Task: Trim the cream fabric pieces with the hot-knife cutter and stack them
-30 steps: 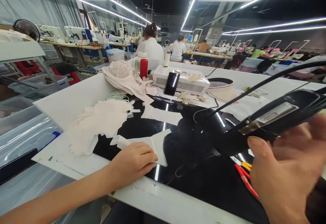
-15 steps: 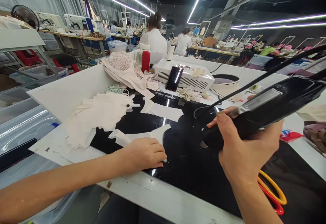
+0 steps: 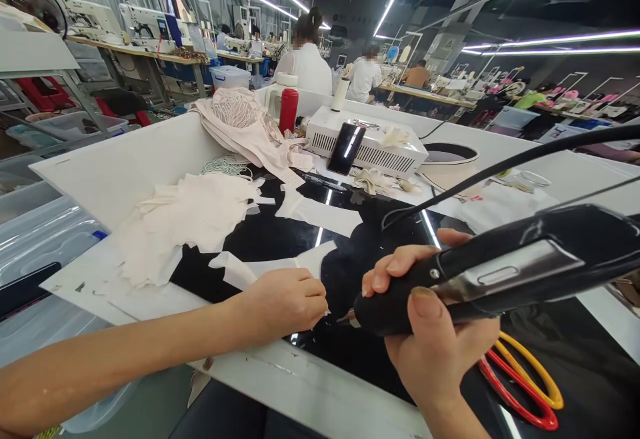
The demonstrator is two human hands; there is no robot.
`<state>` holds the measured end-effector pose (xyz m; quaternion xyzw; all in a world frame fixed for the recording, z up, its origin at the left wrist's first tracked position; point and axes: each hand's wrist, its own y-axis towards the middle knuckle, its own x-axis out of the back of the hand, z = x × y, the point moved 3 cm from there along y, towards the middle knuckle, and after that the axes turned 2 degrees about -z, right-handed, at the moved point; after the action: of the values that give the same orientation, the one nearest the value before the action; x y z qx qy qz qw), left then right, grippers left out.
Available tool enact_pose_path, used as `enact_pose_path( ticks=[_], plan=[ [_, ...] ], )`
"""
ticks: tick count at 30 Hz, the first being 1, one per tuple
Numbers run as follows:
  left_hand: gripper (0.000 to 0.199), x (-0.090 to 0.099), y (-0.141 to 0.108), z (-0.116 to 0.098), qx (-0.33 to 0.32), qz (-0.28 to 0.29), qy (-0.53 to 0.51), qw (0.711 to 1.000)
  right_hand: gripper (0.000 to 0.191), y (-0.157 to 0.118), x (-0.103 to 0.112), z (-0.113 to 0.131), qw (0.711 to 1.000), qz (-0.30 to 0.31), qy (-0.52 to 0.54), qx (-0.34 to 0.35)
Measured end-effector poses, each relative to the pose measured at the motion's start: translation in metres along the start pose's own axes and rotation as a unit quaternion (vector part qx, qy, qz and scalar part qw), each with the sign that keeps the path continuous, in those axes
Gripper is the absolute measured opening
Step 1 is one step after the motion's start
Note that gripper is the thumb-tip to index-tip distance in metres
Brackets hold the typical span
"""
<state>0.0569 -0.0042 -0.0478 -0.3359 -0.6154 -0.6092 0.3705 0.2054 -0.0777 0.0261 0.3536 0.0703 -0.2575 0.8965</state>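
Note:
My left hand (image 3: 287,299) is closed, its fingertips pinching one end of a pale curved fabric piece (image 3: 240,271) close to the glossy black board (image 3: 370,239). My right hand (image 3: 435,339) wraps round a thick black corded hand tool (image 3: 505,282) with a metal lever along its side. The tool lies tilted, and its small pointed metal tip (image 3: 347,320) faces my left fingertips, a short gap away. Another pale fabric piece (image 3: 320,214) lies flat beyond. A loose pile of pale pieces (image 3: 185,219) is left of them.
Red and yellow handles (image 3: 537,386) lie near my right wrist. At the back stand a phone (image 3: 347,148), a white vented box (image 3: 370,142), a red bottle (image 3: 289,111) and folded beige garments (image 3: 235,126). The tool's black cable (image 3: 500,166) arches across the right side. Several people sit farther off.
My right hand has brought the tool left and down, so its tip is now near my left fingertips. My left hand stays on the fabric piece, almost still. The view has shifted slightly.

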Motion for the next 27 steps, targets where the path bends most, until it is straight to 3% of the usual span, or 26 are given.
enact_pose_path(
  ticks=[15, 27],
  plan=[
    [0.016, 0.007, 0.002, 0.0, 0.038, 0.004, -0.066, 0.997, 0.044, -0.001, -0.007, -0.009, 1.0, -0.017, -0.005, 0.016],
    [0.018, 0.014, -0.008, -0.002, 0.076, -0.01, -0.18, 0.981, 0.044, -0.016, -0.009, 0.005, 1.0, -0.015, -0.016, 0.008]
  ],
)
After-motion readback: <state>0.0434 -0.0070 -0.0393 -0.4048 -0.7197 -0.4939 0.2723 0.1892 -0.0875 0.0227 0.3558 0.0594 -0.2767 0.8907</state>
